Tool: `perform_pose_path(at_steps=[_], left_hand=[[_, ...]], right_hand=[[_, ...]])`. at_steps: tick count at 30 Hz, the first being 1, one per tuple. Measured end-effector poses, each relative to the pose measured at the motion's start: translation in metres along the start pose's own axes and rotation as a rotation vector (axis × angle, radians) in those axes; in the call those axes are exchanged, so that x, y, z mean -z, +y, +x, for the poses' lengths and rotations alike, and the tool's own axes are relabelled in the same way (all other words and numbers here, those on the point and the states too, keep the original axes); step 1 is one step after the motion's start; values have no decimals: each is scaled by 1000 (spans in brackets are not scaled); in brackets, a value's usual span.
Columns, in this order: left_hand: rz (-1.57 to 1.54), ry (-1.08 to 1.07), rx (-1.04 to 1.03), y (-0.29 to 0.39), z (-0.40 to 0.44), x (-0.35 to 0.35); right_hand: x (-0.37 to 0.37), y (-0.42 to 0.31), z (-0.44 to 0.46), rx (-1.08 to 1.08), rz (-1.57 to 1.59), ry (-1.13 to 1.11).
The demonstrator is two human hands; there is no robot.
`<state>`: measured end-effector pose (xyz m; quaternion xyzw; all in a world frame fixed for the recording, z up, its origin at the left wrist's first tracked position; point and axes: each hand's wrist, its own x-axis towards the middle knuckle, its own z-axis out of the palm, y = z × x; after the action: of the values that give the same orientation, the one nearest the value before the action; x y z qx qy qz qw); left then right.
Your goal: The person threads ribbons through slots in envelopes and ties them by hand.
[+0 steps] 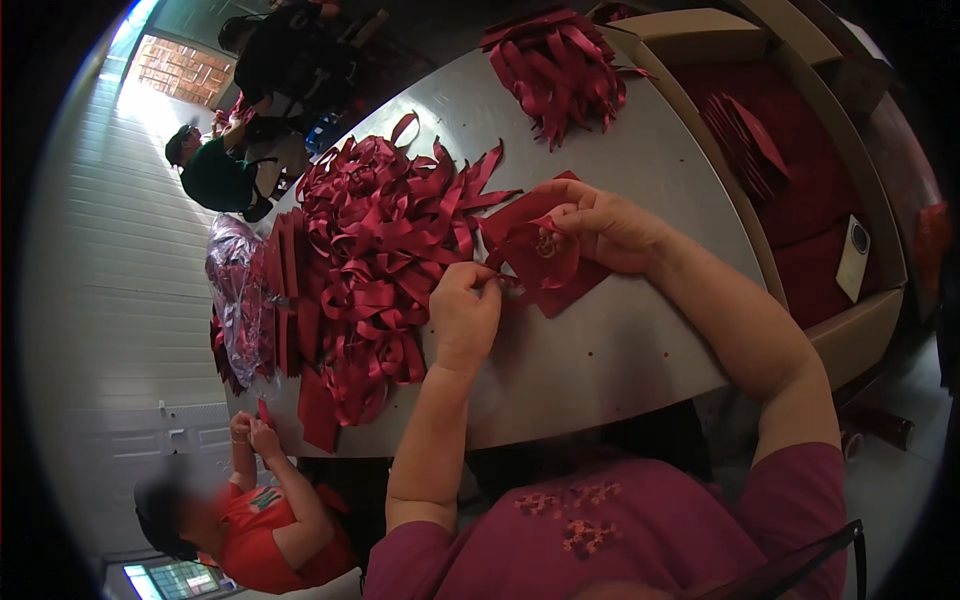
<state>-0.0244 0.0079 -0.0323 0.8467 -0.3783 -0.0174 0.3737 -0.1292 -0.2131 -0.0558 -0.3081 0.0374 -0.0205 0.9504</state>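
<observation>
A dark red flat piece (560, 296), like a card or paper bag, lies over the metal table in front of me, with a pale gold print near its middle. My right hand (608, 228) grips its upper right part, thumb and fingers closed, with a curl of red ribbon (522, 246) beside them. At the lower left edge of the piece, my left hand (467, 312) pinches a thin red ribbon end between thumb and forefinger. Where the ribbon joins the piece is hard to make out. A large heap of red ribbons (375, 230) lies just left of my left hand.
On the metal table (640, 370), another ribbon bundle (560, 75) lies at the far end. Stacked red pieces (288, 260) and clear plastic wrap (238, 285) sit left. A cardboard box (850, 345) at right holds red pieces and a phone (852, 260). Several people work nearby.
</observation>
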Motion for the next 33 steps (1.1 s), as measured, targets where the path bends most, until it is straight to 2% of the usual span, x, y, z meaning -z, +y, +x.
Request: perform_pose_path(at_steps=[2, 7, 12, 16, 19, 22, 25, 27, 30, 33], left_hand=[[-19, -15, 41, 0, 1, -3], [-55, -51, 132, 4, 2, -1], [-226, -106, 248, -5, 1, 1], [-222, -45, 173, -6, -1, 0], [-296, -96, 185, -7, 1, 0], [-333, -131, 249, -6, 2, -2], [-460, -142, 263, -2, 4, -2], [-617, -186, 359, -1, 5, -1], [-721, -195, 400, -5, 5, -1], [-619, -175, 350, -13, 4, -2]], right_hand=[[5, -1, 1, -10, -14, -57], [0, -4, 1, -32, 20, -38], [0, -4, -2, -24, 21, -16], [-8, -6, -3, -28, 60, 22], [-2, -6, -1, -25, 54, -12], [3, -4, 1, -22, 19, -49], [-7, -6, -3, -24, -1, -25], [-14, -8, -7, -30, -3, -2], [-11, -7, -4, -29, 2, 18], [5, -5, 0, -28, 38, -77]])
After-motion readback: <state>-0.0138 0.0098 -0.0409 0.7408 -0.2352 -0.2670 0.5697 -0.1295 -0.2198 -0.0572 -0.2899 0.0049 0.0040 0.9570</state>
